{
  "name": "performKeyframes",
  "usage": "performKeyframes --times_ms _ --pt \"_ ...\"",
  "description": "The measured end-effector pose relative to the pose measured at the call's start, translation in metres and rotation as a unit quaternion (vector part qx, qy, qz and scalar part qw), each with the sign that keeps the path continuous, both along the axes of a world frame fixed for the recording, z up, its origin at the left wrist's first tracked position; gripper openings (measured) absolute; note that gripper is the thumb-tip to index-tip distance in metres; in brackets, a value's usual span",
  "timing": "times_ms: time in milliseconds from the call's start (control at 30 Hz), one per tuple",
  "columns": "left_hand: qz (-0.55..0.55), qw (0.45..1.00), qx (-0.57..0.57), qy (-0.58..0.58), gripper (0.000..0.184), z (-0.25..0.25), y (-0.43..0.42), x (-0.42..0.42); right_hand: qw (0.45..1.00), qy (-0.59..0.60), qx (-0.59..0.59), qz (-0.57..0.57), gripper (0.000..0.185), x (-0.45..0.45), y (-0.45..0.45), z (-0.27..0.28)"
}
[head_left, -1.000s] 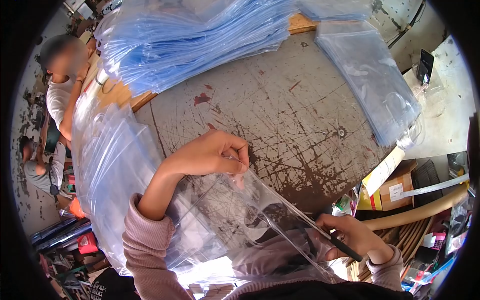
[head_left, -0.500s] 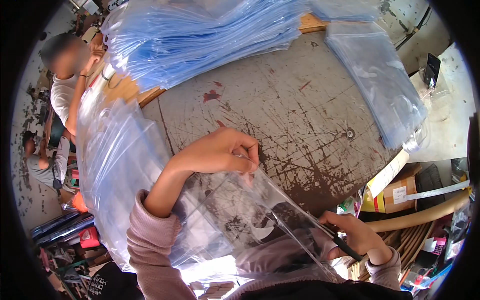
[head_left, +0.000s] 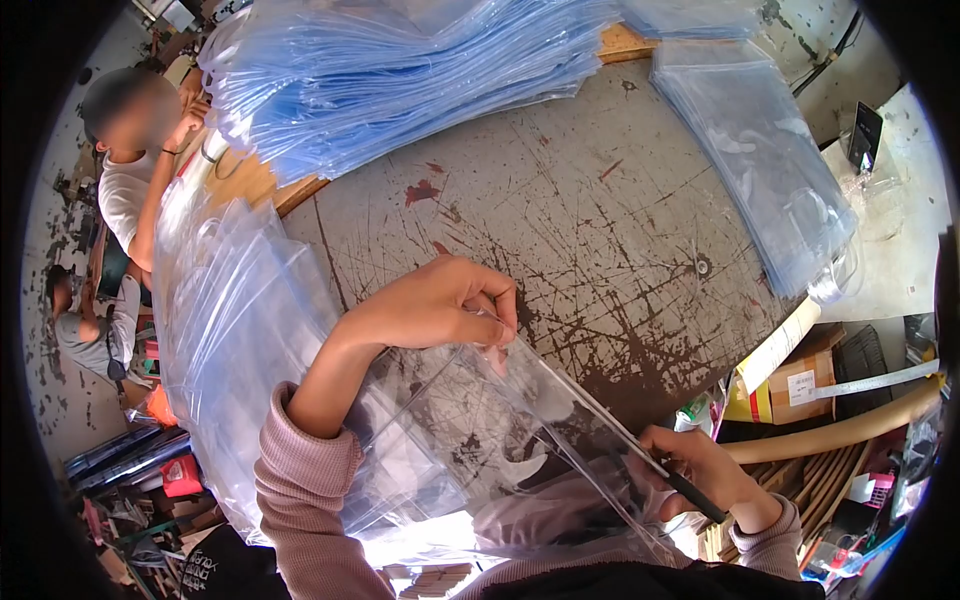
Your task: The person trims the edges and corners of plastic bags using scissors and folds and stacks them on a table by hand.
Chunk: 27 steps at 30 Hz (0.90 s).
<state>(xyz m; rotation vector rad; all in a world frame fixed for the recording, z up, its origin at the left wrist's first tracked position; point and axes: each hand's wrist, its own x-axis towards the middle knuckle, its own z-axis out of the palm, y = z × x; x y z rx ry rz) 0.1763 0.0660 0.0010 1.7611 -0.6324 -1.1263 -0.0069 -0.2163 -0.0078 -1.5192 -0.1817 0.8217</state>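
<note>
My left hand [head_left: 440, 305] pinches the upper corner of a clear plastic bag [head_left: 560, 415] between thumb and fingers, above the table. The bag stretches from there down to the right, see-through, with its edges and seam catching the light. At its right edge my right hand [head_left: 705, 465] is closed around a slim tool with a black handle [head_left: 692, 493]. The tool's tip lies along the bag's edge, and I cannot make out its exact kind. Beside my left forearm spreads a loose pile of clear bags [head_left: 240, 330].
A thick stack of bluish plastic bags [head_left: 420, 90] covers the far side of the scratched table [head_left: 580, 200]. Another stack [head_left: 755, 160] lies at the right. Beyond it stands a phone [head_left: 864, 138]. A cardboard box [head_left: 800, 385] sits below the right edge. A person [head_left: 130, 190] is at the left.
My right hand and the black-handled tool have shifted very slightly, and the bag's right edge looks straighter. My left hand keeps its place and its pinch.
</note>
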Motion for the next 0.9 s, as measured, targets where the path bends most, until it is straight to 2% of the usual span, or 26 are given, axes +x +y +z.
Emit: performKeyframes --times_ms 300,500,900 --pt "0.01 1.0 -0.013 0.026 0.014 0.0 0.0 0.0 0.998 0.04 -0.042 -0.006 0.063 -0.001 -0.005 0.004" --pt "0.011 1.0 -0.012 0.024 0.013 0.0 0.0 -0.001 0.996 0.08 -0.021 -0.037 0.061 -0.003 -0.004 0.005" --pt "0.019 1.0 0.005 0.003 0.013 0.006 -0.003 -0.002 1.0 0.025 -0.014 0.0 0.059 0.003 0.0 0.006"
